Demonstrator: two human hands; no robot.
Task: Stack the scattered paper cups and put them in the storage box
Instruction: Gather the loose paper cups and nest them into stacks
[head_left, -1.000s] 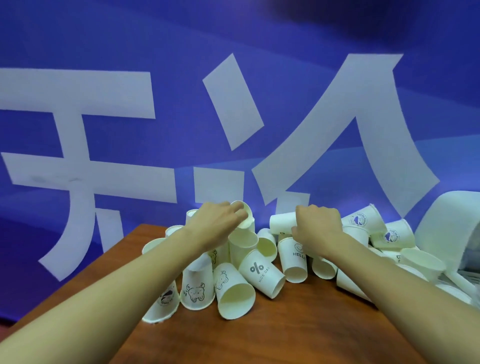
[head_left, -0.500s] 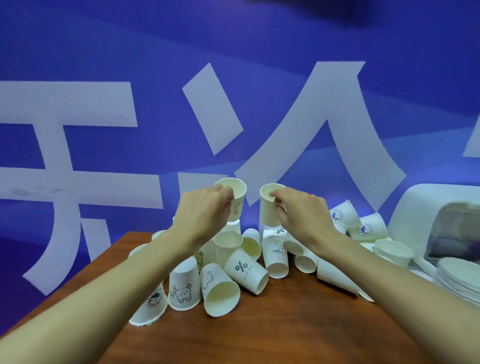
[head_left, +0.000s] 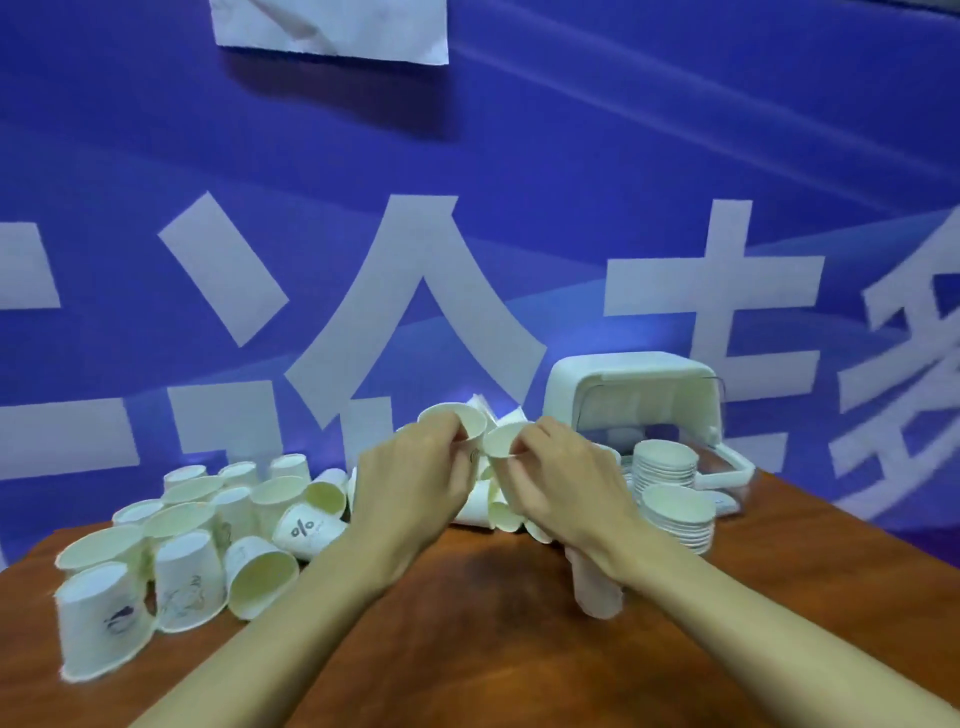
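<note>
white cups (head_left: 457, 420), bases hidden, clamped in left hand (head_left: 415, 480) and right hand (head_left: 563, 480) grips.

Free to pass over the bare front of the table (head_left: 467, 634), between the forearms. Shut off at left by scattered cups (head_left: 208, 519), upright, upturned and tipped. Crowded at right rear by the storage box (head_left: 631, 379) and two cup stacks (head_left: 675, 512) just before it. Taken up mid-air at centre by left hand (head_left: 415, 483) and right hand (head_left: 566, 483), each pinching a paper cup (head_left: 457, 418). Hindered under the right wrist by a lone cup (head_left: 597, 592).
</note>
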